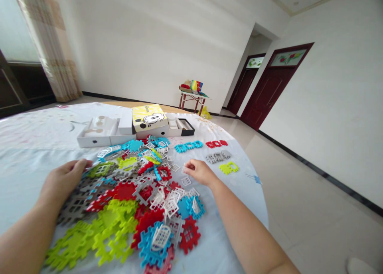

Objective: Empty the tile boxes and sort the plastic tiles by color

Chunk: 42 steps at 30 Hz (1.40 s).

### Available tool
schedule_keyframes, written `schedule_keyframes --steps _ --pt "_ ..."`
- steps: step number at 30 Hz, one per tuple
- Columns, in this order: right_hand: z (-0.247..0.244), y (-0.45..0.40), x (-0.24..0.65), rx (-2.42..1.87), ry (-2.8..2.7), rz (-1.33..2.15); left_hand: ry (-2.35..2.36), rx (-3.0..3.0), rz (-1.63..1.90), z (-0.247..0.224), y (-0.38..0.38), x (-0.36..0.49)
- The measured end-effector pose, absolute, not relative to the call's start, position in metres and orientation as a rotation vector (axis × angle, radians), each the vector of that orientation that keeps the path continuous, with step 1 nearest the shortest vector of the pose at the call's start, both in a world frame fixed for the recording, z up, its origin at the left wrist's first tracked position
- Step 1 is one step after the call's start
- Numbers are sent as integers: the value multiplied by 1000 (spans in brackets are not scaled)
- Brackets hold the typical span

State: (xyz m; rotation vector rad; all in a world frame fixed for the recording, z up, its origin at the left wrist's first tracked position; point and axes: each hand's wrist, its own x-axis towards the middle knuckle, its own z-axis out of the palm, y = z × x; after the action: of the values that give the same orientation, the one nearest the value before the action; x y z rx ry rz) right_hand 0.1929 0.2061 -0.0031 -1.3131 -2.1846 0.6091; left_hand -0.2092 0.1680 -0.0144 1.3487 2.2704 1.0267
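- Head view: the right hand [200, 171] pinched a small white piece [183, 169] beside the pile [124, 191]; a light hold likely suited it.
- The left hand [66, 176] lay at the pile's left edge, grip unclear.

From here I see lime-green plates [109, 217], red plates [124, 191], blue plates [183, 207], grey plates [122, 174], white lattices [162, 237], a pale-blue floral tablecloth [24, 182] and a yellow-and-white cartoon-printed box [149, 118].

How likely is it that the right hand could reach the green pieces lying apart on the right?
Probably yes: only tablecloth shows between the right hand and the green pieces, though that hand seems to be pinching a small white piece.
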Motion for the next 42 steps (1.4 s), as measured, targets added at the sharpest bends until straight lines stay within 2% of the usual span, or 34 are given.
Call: schedule_keyframes --steps 6,14,24,32,37,42 --pt "-3 215 208 -1472 -2048 157 2284 1381 1018 -15 168 -211" --pt "-16 203 173 -1190 -2451 263 2305 1436 1013 -14 167 -208" --pt "-4 202 179 -1491 -2332 81 2414 1375 877 -17 179 -216" --pt "0 213 139 -1454 -2387 281 2389 1350 910 -15 176 -213" --pt "-5 224 129 -1432 -2159 563 2395 1356 901 -12 175 -210" --pt "-5 223 128 -1208 -1930 904 2398 1355 862 -9 174 -209"
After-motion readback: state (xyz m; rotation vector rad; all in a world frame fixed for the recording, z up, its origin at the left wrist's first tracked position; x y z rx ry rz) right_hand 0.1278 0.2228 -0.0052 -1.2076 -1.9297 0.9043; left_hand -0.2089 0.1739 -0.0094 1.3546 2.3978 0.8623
